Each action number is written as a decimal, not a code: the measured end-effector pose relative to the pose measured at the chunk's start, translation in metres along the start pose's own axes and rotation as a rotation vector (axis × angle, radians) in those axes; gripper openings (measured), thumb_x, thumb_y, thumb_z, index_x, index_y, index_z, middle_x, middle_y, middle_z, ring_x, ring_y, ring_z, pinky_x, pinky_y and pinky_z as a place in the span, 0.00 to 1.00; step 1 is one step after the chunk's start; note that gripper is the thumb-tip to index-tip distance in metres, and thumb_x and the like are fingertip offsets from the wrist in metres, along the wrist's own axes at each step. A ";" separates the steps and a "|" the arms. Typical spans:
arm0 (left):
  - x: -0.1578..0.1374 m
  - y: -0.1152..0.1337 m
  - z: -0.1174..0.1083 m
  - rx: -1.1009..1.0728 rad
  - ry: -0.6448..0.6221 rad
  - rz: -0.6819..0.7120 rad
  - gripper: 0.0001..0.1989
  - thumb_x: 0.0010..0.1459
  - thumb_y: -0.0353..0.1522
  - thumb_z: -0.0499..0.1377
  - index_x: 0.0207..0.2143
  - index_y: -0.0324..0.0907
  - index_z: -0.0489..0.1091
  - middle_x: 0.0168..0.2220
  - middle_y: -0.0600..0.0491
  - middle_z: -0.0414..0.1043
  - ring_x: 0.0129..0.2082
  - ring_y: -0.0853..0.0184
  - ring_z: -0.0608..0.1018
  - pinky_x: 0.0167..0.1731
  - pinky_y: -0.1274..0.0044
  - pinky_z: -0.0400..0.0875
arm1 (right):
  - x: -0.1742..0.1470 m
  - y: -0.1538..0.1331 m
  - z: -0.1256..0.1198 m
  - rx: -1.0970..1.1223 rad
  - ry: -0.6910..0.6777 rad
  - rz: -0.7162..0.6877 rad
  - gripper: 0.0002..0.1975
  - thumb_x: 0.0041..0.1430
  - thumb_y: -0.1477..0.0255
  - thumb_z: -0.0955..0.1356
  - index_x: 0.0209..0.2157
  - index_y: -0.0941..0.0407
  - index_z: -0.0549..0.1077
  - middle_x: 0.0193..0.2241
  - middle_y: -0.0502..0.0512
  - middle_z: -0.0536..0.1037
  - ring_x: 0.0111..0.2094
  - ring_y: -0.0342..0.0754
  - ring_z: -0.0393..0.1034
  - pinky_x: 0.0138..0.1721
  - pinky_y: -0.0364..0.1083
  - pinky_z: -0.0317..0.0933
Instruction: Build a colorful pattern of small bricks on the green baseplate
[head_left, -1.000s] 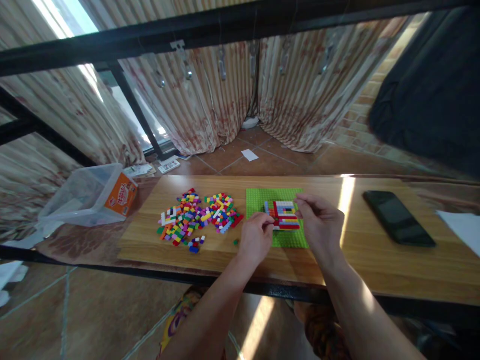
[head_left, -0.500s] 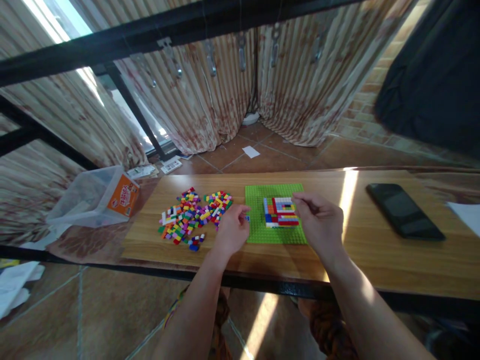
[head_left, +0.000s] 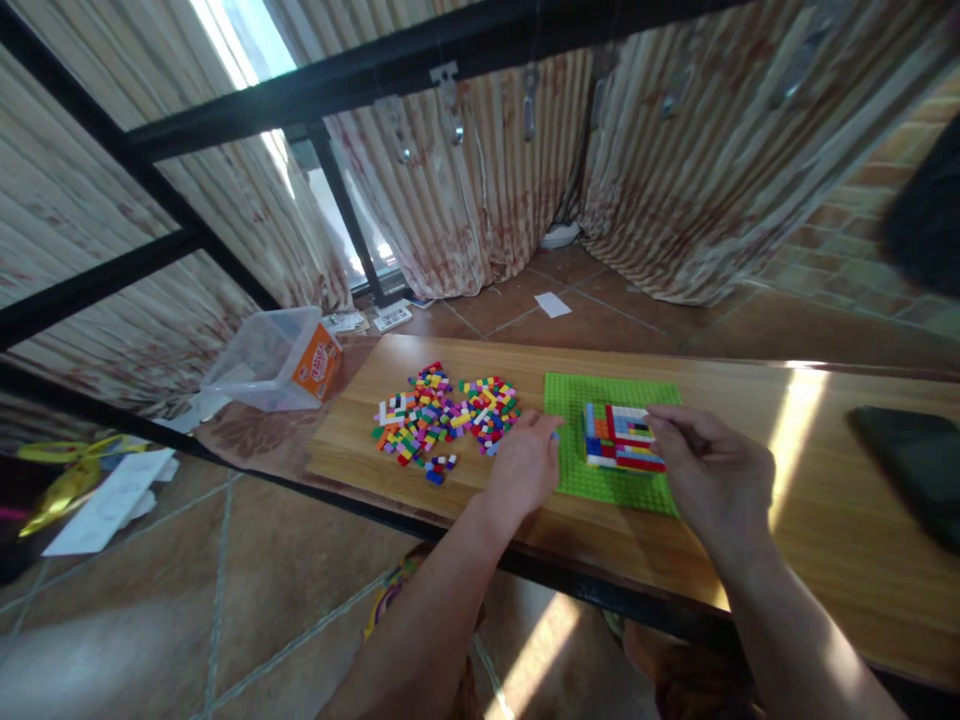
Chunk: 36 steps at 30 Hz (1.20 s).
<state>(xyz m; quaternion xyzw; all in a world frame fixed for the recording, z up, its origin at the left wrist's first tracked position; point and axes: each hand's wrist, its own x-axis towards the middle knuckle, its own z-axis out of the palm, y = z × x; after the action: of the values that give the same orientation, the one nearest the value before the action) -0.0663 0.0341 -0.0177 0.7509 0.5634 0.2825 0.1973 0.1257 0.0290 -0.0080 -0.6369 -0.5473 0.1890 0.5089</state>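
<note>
A green baseplate [head_left: 564, 400] lies on the table with a low, flat build of multicoloured toy bricks [head_left: 619, 452] on it. My right hand [head_left: 712, 470] is over the build's right side, thumb and index finger pinched together; whatever is between them is hidden. My left hand [head_left: 525, 462] hovers by the plate's left edge, fingers curled, with a small blue brick [head_left: 556, 437] at the fingertips. Left of that hand, a loose pile of small bricks [head_left: 439, 415] spreads over the table, with a few blue, red and white bricks [head_left: 437, 470] at its near side.
A black phone [head_left: 911, 465] lies on the wooden table [head_left: 795, 500] at the right. Beyond the table's left end stands a clear plastic box [head_left: 259, 355] with an orange label. Curtains [head_left: 480, 190] and a dark metal rail [head_left: 360, 80] are behind. Paper [head_left: 553, 304] lies on the tiled floor.
The view has turned to the left, so everything sits further right in the picture. Both hands keep nearly the same places: the right pinched at the build, the left by the plate's edge.
</note>
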 end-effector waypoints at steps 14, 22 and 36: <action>0.000 0.024 0.014 -0.269 0.151 0.010 0.07 0.58 0.25 0.57 0.37 0.41 0.73 0.39 0.50 0.77 0.42 0.64 0.77 0.49 0.73 0.71 | 0.000 -0.007 0.001 -0.116 0.007 0.067 0.13 0.52 0.63 0.69 0.36 0.54 0.82 0.29 0.55 0.83 0.31 0.51 0.77 0.34 0.48 0.68; 0.003 0.028 0.017 -0.337 0.165 -0.025 0.06 0.58 0.26 0.57 0.35 0.41 0.74 0.37 0.50 0.79 0.38 0.66 0.78 0.44 0.74 0.73 | 0.002 -0.005 0.002 -0.117 -0.006 0.097 0.13 0.51 0.63 0.69 0.35 0.53 0.82 0.31 0.55 0.83 0.33 0.53 0.78 0.36 0.49 0.68; 0.005 0.023 0.022 -0.347 0.149 -0.062 0.10 0.53 0.24 0.59 0.37 0.40 0.76 0.36 0.50 0.78 0.35 0.67 0.78 0.40 0.75 0.75 | 0.005 -0.004 0.000 -0.147 0.007 0.061 0.12 0.53 0.63 0.69 0.35 0.53 0.82 0.30 0.55 0.83 0.32 0.52 0.77 0.35 0.48 0.68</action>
<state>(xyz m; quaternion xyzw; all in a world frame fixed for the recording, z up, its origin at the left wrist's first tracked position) -0.0345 0.0333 -0.0191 0.6649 0.5422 0.4239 0.2902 0.1256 0.0330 -0.0026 -0.6897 -0.5384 0.1615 0.4565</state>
